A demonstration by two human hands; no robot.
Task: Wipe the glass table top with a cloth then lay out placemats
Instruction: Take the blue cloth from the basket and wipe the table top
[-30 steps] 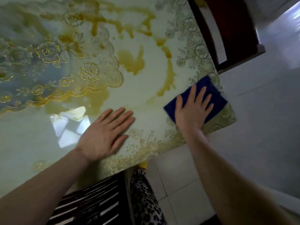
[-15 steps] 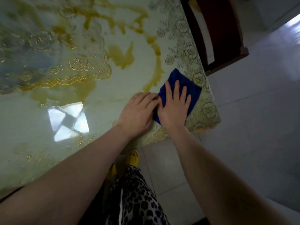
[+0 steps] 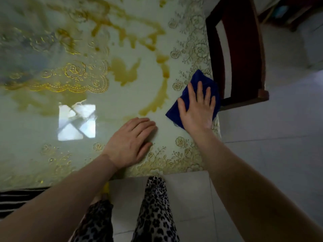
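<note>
Item: blue cloth (image 3: pixel 195 95), folded, lying flat at the right edge of the glass surface (image 3: pixel 122 109), near its front corner. Right hand (image 3: pixel 196 109) rests on top of the cloth, palm down, fingers straight and spread, pressing it to the glass; the grip is flat, not curled round the fabric, and blue shows beyond the fingertips and to the thumb side. Left hand (image 3: pixel 129 144) lies palm down on bare glass, to the left of the right hand and nearer the person, apart from the cloth; fingers straight, close together, holding nothing. Surface detail: pale green with gold floral lace pattern (image 3: pixel 176 161) along the edges beside and below both hands; amber stains (image 3: pixel 125 72) in streaks and a blot, beyond the left hand and left of the cloth, one curved streak ending just ahead of the left fingertips. Bright window reflection (image 3: pixel 76 122) on the glass, left of the left hand. Dark wooden chair (image 3: pixel 241 49) stands just right of the cloth, against the surface edge. Below the hands: leopard-print trousers (image 3: pixel 153 212) over white floor tiles (image 3: pixel 271 163). Striped chair seat (image 3: pixel 15 201) at lower left, under the left forearm.
</note>
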